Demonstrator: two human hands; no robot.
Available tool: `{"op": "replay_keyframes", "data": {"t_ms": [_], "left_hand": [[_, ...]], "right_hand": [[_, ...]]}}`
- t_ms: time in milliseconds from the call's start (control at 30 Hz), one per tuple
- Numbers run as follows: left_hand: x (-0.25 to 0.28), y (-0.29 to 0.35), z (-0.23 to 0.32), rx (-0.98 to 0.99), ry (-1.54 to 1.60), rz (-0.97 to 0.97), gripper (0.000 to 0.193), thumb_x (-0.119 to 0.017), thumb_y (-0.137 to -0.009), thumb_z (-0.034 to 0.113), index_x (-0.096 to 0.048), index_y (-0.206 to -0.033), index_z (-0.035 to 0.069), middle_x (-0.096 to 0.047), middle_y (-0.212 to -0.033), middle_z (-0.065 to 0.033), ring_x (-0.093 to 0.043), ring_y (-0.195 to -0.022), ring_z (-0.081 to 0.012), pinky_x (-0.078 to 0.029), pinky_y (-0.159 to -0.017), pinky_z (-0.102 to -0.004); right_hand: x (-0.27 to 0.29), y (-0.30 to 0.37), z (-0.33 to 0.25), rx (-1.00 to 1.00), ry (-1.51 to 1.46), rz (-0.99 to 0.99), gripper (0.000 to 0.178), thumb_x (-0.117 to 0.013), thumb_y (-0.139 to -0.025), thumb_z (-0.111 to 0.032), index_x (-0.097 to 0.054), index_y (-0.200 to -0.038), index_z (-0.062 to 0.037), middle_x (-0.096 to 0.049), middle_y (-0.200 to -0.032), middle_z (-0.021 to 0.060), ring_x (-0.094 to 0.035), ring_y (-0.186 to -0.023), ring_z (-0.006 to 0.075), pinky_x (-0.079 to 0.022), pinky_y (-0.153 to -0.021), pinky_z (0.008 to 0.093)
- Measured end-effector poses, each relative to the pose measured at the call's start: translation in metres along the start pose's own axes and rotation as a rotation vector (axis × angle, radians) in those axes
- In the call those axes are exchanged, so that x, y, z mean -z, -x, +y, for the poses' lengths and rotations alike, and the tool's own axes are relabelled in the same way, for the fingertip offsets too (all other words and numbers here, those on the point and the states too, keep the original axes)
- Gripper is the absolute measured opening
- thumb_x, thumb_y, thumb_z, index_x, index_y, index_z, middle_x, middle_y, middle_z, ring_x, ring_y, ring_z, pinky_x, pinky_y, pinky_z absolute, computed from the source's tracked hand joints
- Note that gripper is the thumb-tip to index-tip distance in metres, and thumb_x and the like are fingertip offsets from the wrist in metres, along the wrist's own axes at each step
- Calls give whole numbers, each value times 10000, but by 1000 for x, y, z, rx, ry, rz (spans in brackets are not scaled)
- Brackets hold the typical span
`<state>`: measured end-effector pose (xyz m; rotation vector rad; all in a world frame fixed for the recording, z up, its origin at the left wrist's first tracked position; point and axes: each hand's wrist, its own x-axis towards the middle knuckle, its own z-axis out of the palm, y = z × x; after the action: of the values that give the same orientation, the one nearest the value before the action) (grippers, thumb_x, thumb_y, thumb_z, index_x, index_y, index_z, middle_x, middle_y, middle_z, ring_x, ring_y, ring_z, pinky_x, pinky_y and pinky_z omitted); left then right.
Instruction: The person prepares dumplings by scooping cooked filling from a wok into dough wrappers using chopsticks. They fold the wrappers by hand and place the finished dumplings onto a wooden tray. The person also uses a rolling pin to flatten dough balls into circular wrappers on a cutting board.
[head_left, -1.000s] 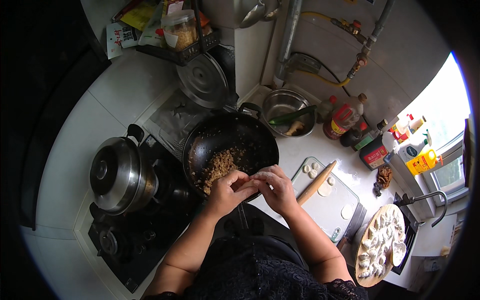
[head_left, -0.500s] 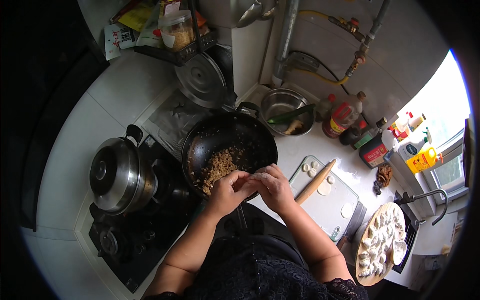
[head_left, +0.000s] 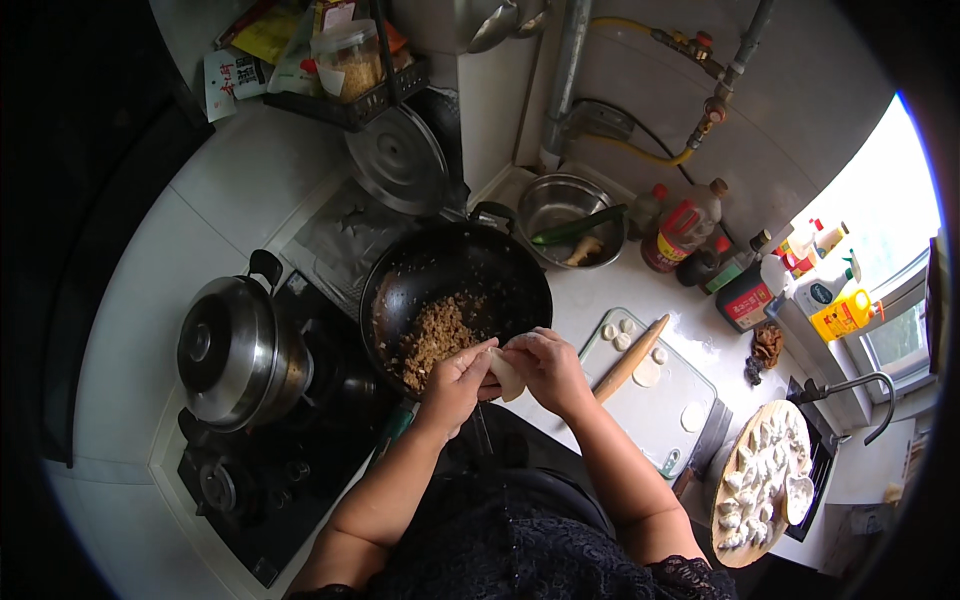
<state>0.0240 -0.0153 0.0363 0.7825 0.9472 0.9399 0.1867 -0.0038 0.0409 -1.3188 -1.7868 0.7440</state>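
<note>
Between the hands (head_left: 455, 388) hangs pale, smooth, curved dough (head_left: 508, 378).

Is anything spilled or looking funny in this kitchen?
Crumbs dot the black wok away from the brown heap, so it looks messy. The rolling pin lies slanted, poking past the pale board. Nothing looks broken.

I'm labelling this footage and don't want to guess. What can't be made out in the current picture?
All in the head view:
- Inside of the dough wrapper: hidden by its outer side, the left hand and the right hand.
- Steel pot contents: covered by its lid.
- Whatever is under the black wok: the wok hides it.
- Hanging ladles' handles: cut off by the upper edge.
- Exact dumpling count: too small and crowded.
</note>
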Motion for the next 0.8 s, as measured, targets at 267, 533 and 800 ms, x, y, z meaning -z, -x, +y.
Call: {"op": "replay_keyframes", "data": {"t_ms": [267,533,800], "left_hand": [[2,1,0,-8,-1,-3,358,-460,-981,198,-490,-1267,-15,-631,-1018,-93,-652,-844,-160,-554,-753,-298],[4,4,7,49,-7,3,317,-490,-968,194,-540,-1228,20,-646,-987,-59,-644,-831,-122,-539,-738,-255],[3,2,8,109,14,-92,340,-515,-957,179,-523,-1248,4,-656,-1012,-79,-657,-871,-159,-537,-782,-282]], "right_hand": [[-5,3,-2,20,18,62,131,-666,-746,-91,-645,-861,-33,-623,-806,114,-574,-741,304,-478,-668,372],[-7,4,-8,-12,-46,78,142,-679,-737,-74,-645,-865,-23,-625,-786,113,-578,-737,306,-478,-658,364],[-6,15,-17,28,47,214,106,-657,-765,-78,-651,-858,-26,-622,-776,112,-584,-746,294,-479,-659,362]]}}
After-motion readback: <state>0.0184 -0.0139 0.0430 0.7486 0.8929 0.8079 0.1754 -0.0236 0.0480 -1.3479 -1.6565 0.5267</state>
